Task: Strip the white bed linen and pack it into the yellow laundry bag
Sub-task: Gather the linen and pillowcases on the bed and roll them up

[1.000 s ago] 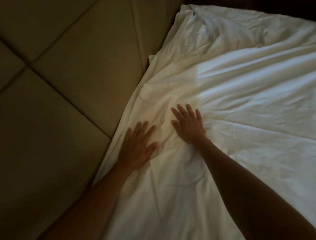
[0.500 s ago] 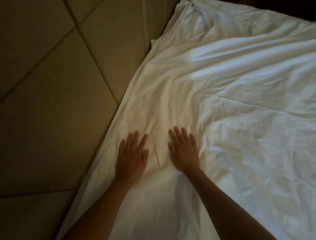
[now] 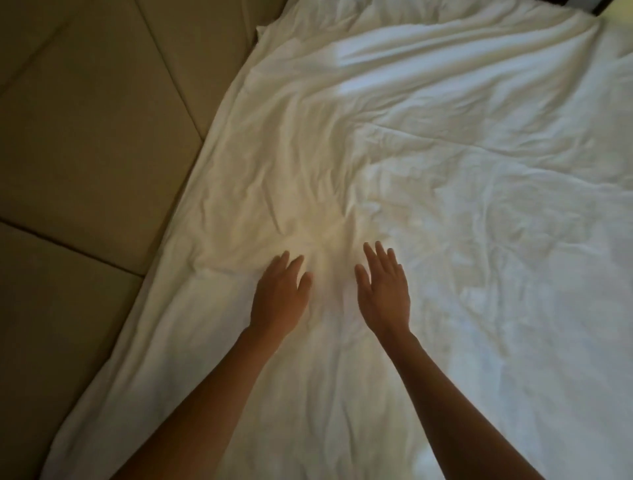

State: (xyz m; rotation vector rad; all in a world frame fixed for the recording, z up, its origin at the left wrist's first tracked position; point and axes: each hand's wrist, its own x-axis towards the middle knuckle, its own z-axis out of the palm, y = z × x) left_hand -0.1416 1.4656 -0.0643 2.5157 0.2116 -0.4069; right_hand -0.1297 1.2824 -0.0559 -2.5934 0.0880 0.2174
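- A padded beige headboard (image 3: pixel 85 144) fills the left side of the view, its panels divided by dark seams that run slantwise.
- The white bed sheet (image 3: pixel 445 178) meets the headboard along a slanting edge and spreads from there over the whole right and near part of the view, still lying on the bed, creased all over.
- The sheet's left edge runs from the far centre down to the near left corner, lying against the headboard panels.
- The left hand (image 3: pixel 279 296) lies palm down on the sheet, near the middle of the view, fingers straight and close together, pointing to the far side; it holds nothing.
- A small ridge of bunched cloth rises between the two hands and fans out in wrinkles just beyond the fingertips.
- The right hand (image 3: pixel 383 289) lies just to the right of it, also flat and palm down, fingers straight and slightly spread, with no cloth gripped.
- Both bare forearms reach in from the near edge.
- The right part of the sheet is brighter and cooler in tone than the part under the hands.
- A dark strip (image 3: pixel 561 2) shows at the far right corner, past the sheet's edge.
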